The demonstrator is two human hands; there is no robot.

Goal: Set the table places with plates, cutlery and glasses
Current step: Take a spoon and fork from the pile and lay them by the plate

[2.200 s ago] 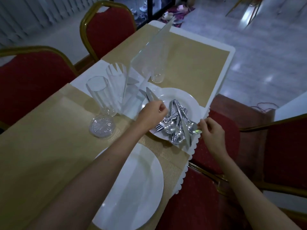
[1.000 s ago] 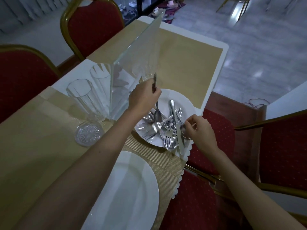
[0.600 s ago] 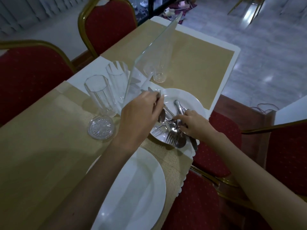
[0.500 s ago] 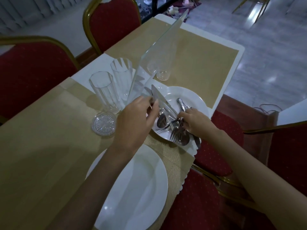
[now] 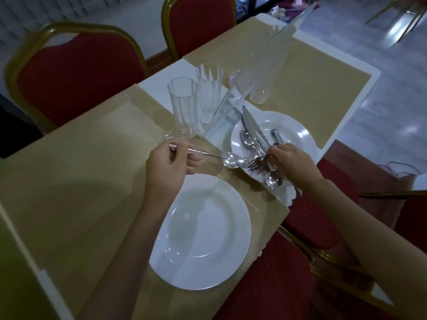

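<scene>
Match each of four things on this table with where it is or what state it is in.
Things:
1. spoon
2. near plate
3. knife
4. far plate

Places or states:
A. bare, on the gold mat
B. holds the cutlery pile
C. held in the left hand
D. lying across the pile, blade pointing away

Pairs: 1-C, 2-A, 3-D, 4-B

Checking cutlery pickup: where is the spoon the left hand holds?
In the head view, the spoon is left of centre, gripped by the left hand, between the cutlery plate and the empty plate.
</scene>
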